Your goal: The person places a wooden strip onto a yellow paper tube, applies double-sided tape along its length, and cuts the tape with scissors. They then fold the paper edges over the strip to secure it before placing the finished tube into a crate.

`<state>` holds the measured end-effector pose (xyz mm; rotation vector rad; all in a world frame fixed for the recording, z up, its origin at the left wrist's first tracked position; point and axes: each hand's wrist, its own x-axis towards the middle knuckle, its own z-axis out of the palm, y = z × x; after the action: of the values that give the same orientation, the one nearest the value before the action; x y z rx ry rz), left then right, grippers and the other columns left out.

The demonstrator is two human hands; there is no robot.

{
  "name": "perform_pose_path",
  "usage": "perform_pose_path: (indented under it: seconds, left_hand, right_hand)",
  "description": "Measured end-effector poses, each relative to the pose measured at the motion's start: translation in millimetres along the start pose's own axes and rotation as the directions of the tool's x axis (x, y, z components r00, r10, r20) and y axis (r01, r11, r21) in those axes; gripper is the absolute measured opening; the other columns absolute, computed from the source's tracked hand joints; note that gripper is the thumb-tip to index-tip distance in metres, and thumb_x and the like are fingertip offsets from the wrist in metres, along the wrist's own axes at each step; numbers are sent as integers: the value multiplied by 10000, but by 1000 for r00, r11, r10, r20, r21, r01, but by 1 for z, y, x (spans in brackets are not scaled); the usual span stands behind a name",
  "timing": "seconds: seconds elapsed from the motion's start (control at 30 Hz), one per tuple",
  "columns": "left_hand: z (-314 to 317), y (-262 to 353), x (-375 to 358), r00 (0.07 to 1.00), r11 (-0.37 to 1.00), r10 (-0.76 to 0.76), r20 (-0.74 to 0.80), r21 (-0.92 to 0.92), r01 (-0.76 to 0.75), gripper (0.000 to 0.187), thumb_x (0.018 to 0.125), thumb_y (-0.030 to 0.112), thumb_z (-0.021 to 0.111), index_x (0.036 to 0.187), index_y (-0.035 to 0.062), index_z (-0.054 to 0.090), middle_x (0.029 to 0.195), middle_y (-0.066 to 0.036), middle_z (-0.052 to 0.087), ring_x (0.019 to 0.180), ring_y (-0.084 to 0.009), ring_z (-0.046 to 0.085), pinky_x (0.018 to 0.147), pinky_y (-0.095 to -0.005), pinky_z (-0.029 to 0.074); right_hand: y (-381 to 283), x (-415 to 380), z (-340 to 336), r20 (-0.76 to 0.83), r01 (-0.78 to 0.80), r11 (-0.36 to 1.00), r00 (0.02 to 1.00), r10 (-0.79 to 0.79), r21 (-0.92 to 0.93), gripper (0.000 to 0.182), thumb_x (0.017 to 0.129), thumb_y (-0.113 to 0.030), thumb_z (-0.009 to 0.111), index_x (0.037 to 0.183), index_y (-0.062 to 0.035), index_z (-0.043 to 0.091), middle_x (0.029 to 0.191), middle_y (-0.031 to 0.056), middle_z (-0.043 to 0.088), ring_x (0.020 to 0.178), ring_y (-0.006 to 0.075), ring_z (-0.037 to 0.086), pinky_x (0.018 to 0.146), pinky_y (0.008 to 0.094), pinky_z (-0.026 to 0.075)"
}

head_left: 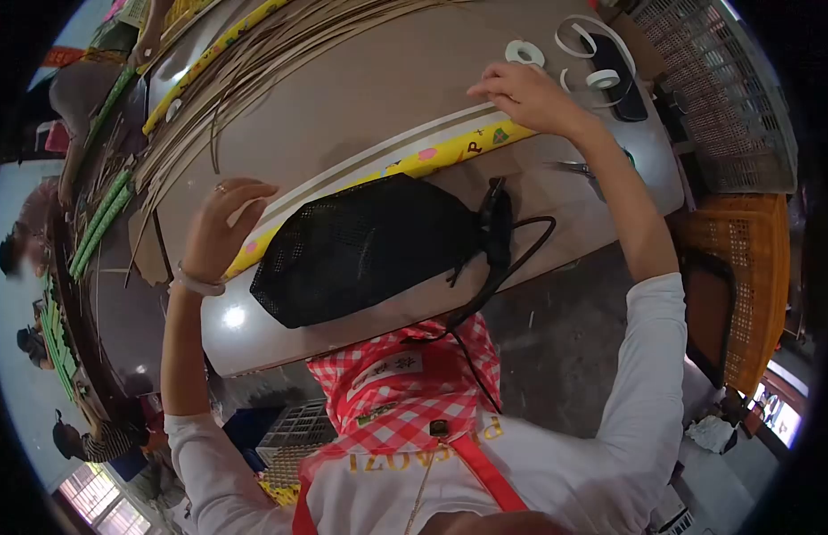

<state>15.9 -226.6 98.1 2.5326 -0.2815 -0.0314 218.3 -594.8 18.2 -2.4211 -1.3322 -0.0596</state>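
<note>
A long yellow strip printed with coloured figures [432,157], with a white band along its upper edge, lies slantwise across the table. My left hand [225,214], with a ring and a bracelet, is over the strip's left end, thumb and fingers parted. At the right end, my right hand [526,96] is raised with loosely bent fingers stretched to the left, close above the white band. Neither hand shows anything gripped. Nearest to me, a black mesh bag [365,245] with a black cord lies in front of the strip, overlapping its left part.
Rolls of white tape [524,53] and a black phone-like object [617,80] sit at the table's back right, near scissors [574,167]. Thin brown strips [280,53] spread over the back left. An orange woven crate [744,285] stands at right. Other people work at far left.
</note>
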Motion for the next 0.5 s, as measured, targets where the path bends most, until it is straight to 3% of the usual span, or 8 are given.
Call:
perform_pose_path:
  seconds: [0.07,0.13,0.23,0.33,0.37,0.43,0.47,0.5]
  left_hand:
    - [-9,-14,-29,983,981,-181,-21,-72,180,149,827,38,543,954,14,617,935,-97,619,899,-214,581,797,-301,435]
    - [-16,-24,-57,968,970,-243,-66,-36,241,149,829,41,544,956,15,616,940,-94,620,907,-205,580,806,-300,434]
    - [-21,-47,-99,939,948,-317,-135,-39,315,152,831,48,546,964,19,614,949,-86,623,926,-187,583,815,-290,437]
    - [-23,-64,-132,890,911,-411,-198,-72,405,156,826,46,551,966,20,615,966,-91,627,927,-195,595,802,-291,454]
    - [-23,-65,-139,881,908,-416,-226,-52,415,162,822,47,555,972,21,613,964,-95,625,927,-200,594,802,-295,454]
    - [-22,-74,-151,879,906,-394,-268,47,420,210,802,57,579,1010,31,601,991,-107,610,949,-242,577,816,-316,445]
    - [-21,-77,-154,891,906,-349,-290,138,399,237,795,60,586,1031,37,592,1013,-112,600,966,-260,563,828,-327,439]
    - [-19,-74,-155,902,895,-306,-305,230,381,265,787,62,593,1052,42,583,1035,-117,590,982,-277,550,840,-339,432]
  right_hand:
    - [-4,2,2,56,-3,1000,998,3,7,254,797,-58,475,990,-112,631,944,72,549,868,234,545,798,362,424]
    - [-3,0,1,132,-77,997,988,78,-11,269,793,-72,464,998,-118,632,976,77,543,909,241,533,842,372,402]
    - [1,-9,-10,125,-79,989,988,95,-127,286,791,-71,455,1020,-114,622,996,80,539,941,256,523,856,393,390]
    - [13,-15,-16,57,-244,957,965,255,-155,287,804,-72,441,1050,-85,588,1007,95,543,954,273,524,838,396,396]
    - [17,-19,-18,-13,-158,924,986,164,-349,268,802,-69,457,1039,-72,582,998,103,547,949,283,526,831,391,399]
    - [-2,-13,-36,114,-175,950,971,211,-259,259,790,-84,504,1038,-70,577,1010,105,547,962,285,521,835,385,399]
    - [-7,-17,-34,79,-94,969,990,115,-227,280,774,-114,558,1051,-74,572,1033,102,539,995,278,510,852,375,393]
    - [-23,-15,-38,161,-106,985,979,127,-134,301,772,-161,591,1067,-102,569,1061,93,534,1017,281,500,874,382,380]
